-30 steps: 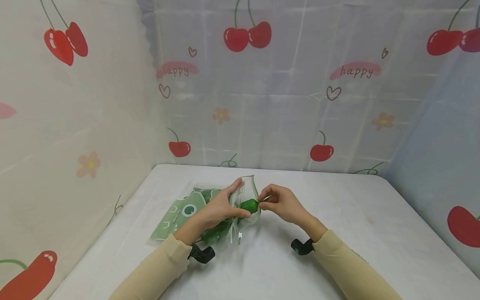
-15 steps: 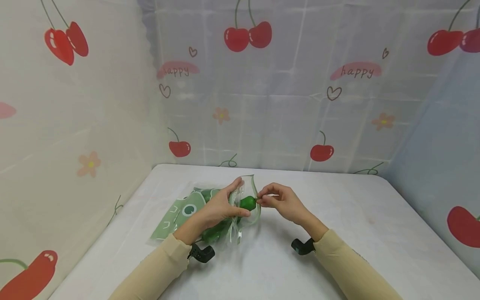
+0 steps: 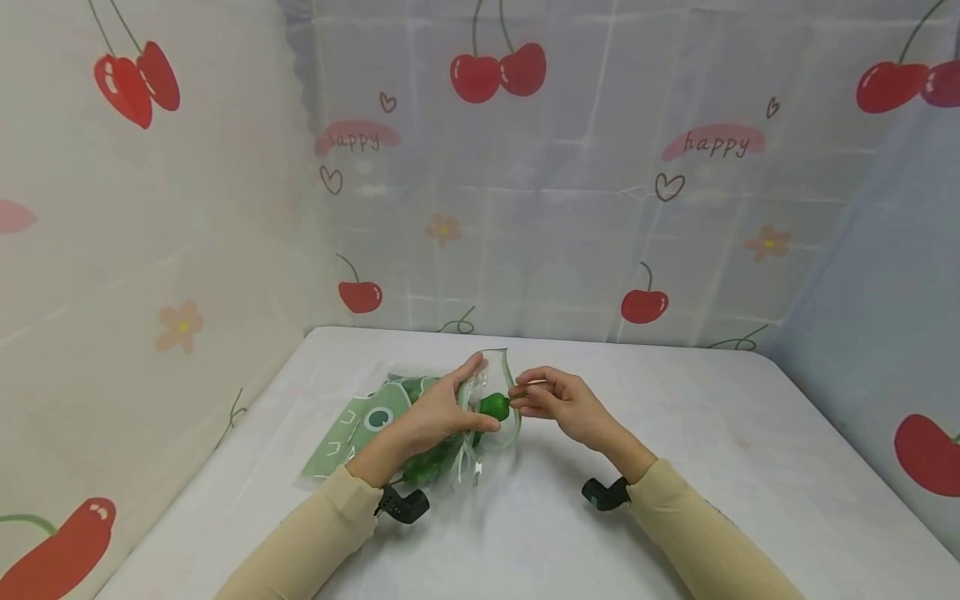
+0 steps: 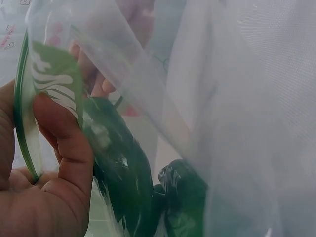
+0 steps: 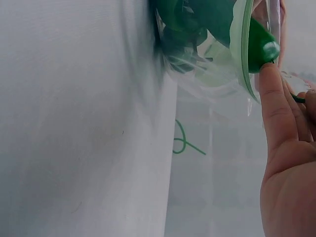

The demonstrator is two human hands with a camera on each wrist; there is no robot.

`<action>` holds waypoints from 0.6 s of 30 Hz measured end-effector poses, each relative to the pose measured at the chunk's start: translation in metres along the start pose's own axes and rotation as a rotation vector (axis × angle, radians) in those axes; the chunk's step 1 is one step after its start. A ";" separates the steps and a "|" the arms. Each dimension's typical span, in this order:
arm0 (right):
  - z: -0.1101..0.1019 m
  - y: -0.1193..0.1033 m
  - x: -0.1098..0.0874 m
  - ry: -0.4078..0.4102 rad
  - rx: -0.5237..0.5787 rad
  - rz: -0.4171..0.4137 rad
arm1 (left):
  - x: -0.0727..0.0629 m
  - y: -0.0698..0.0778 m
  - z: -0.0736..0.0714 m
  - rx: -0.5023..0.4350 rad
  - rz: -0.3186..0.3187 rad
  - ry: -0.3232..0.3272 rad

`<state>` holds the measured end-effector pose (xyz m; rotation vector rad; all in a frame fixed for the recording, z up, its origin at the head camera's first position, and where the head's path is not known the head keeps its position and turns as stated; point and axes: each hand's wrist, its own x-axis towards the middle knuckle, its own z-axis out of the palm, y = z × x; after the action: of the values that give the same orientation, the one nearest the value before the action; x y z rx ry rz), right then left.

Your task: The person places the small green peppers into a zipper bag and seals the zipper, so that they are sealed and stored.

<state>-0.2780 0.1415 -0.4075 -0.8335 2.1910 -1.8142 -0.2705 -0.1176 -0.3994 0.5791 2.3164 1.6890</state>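
Note:
A clear zip bag (image 3: 339,433) printed with a green cartoon face lies on the table, its mouth turned to the right. My left hand (image 3: 435,421) grips the bag near its mouth, the thumb hooked over the green-edged rim in the left wrist view. One green pepper (image 3: 494,407) sits in the mouth with its stem end pointing right. At that stem, my right hand (image 3: 558,404) pinches with thumb and fingers; the right wrist view shows the thin stem (image 5: 298,98) between them. More green peppers (image 4: 185,197) are inside the bag, partly hidden by the left hand.
The white table (image 3: 705,433) stretches out to the right of the bag. A cherry-print curtain (image 3: 570,208) hangs behind and along both sides. Black wrist cameras (image 3: 405,506) sit under both forearms, close above the table.
The pepper at the mouth has moved slightly left, deeper into the bag, and my right hand has followed it. My left hand has stayed nearly still on the bag.

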 end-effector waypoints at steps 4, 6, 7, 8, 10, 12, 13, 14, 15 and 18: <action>0.002 -0.001 0.000 0.023 0.015 0.022 | 0.001 0.000 0.000 -0.018 0.003 -0.003; 0.003 -0.002 0.000 0.032 0.019 0.025 | 0.001 0.000 0.000 -0.023 0.003 -0.004; 0.003 -0.002 0.000 0.037 0.018 0.025 | 0.001 0.000 0.000 -0.024 0.004 -0.003; 0.003 -0.002 0.000 0.043 0.012 0.019 | 0.001 0.000 0.000 -0.025 0.004 -0.002; 0.004 -0.003 0.000 0.063 -0.012 0.010 | 0.001 0.000 0.000 -0.023 0.004 -0.001; 0.005 -0.004 0.000 0.089 -0.063 -0.005 | 0.001 0.000 0.000 -0.019 0.002 0.001; 0.005 -0.004 0.000 0.101 -0.093 -0.011 | 0.001 0.001 0.001 -0.017 0.003 0.002; 0.006 -0.004 0.000 0.112 -0.122 -0.015 | 0.001 0.001 0.001 -0.016 0.003 0.002; 0.006 -0.004 0.000 0.121 -0.146 -0.014 | 0.000 0.001 0.001 -0.013 0.003 0.003; 0.006 -0.004 -0.001 0.130 -0.215 -0.019 | 0.000 0.001 0.001 -0.008 0.005 0.004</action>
<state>-0.2734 0.1361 -0.4055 -0.7977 2.5023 -1.7075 -0.2699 -0.1166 -0.3987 0.5805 2.3118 1.7021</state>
